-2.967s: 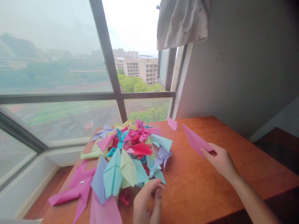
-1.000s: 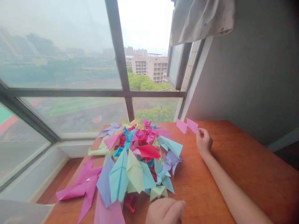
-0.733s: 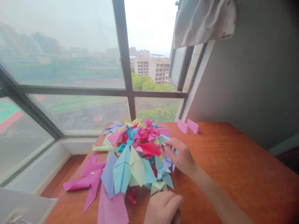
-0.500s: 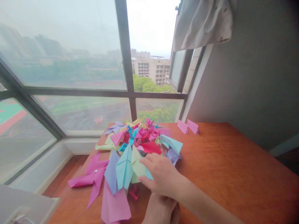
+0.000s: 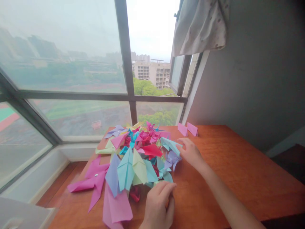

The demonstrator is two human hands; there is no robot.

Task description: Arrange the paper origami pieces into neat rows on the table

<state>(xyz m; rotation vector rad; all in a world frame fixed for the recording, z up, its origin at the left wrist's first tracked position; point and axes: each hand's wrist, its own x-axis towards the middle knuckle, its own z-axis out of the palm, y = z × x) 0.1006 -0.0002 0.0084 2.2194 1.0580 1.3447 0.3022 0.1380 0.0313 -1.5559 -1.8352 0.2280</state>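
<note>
Left hand (image 5: 160, 203): loosely curled, a gap left between thumb and fingers. Right hand (image 5: 190, 152): fingers half bent, reached out at the tip of a blue plane (image 5: 170, 144); whether it is pinched cannot be told. Purple figure (image 5: 172, 160): set just beside the right hand, on its left. Pile (image 5: 146, 141) of folded papers: spread ahead of the left hand. Pinwheel (image 5: 96, 175), magenta, and pink sheet (image 5: 118, 208): placed left of the left hand. Pink cards (image 5: 192, 129), 2: stood beyond the right hand, on the table (image 5: 228, 159).
</note>
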